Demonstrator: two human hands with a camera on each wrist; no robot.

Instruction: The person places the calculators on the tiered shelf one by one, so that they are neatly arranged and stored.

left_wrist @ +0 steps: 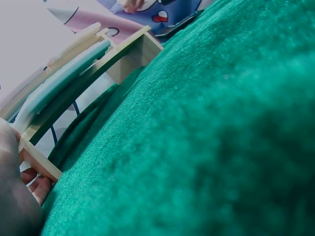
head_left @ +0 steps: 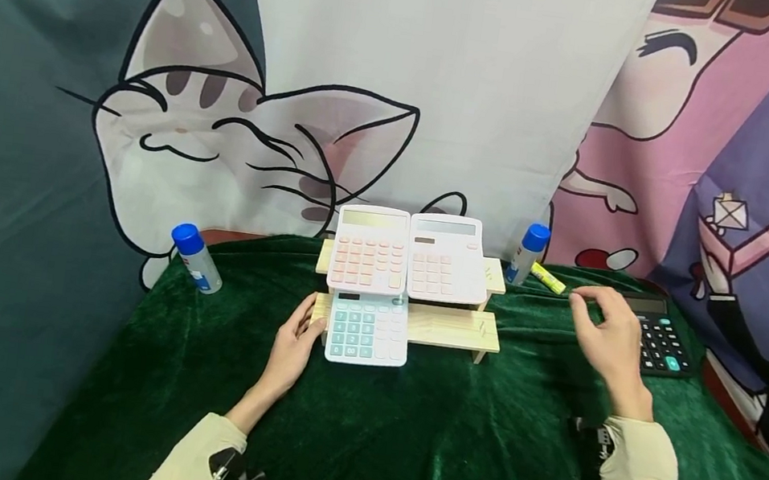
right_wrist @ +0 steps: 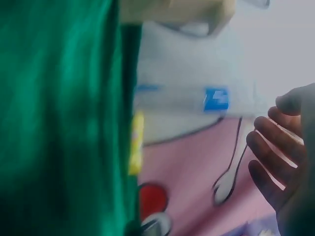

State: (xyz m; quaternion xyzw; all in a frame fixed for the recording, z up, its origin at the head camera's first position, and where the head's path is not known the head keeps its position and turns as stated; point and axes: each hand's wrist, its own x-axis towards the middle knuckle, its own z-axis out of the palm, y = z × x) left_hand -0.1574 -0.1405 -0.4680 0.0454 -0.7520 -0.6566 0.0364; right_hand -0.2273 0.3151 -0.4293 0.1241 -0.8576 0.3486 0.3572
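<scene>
My left hand [head_left: 292, 348] grips the left end of a two-step wooden stand [head_left: 455, 329], its thumb up at the step and fingers around the end leg [left_wrist: 42, 161] in the left wrist view. A white-and-teal calculator [head_left: 382, 339] leans on the lower step, right beside that hand. On the upper step lean two white calculators with pink keys, one left [head_left: 368, 266] and one right [head_left: 449, 269]. Off to the right, my right hand [head_left: 609, 334] holds nothing, fingers loosely bent. It overlaps a black calculator [head_left: 665, 350] in the head view.
A blue-capped bottle [head_left: 200, 264] stands at the left, and a similar bottle [head_left: 526, 257] is right of the stand. Between that bottle and my right hand lies a yellow tube [head_left: 549, 278]. Green velvet cloth [head_left: 401, 445] covers the table, with a printed curtain [head_left: 496, 60] behind.
</scene>
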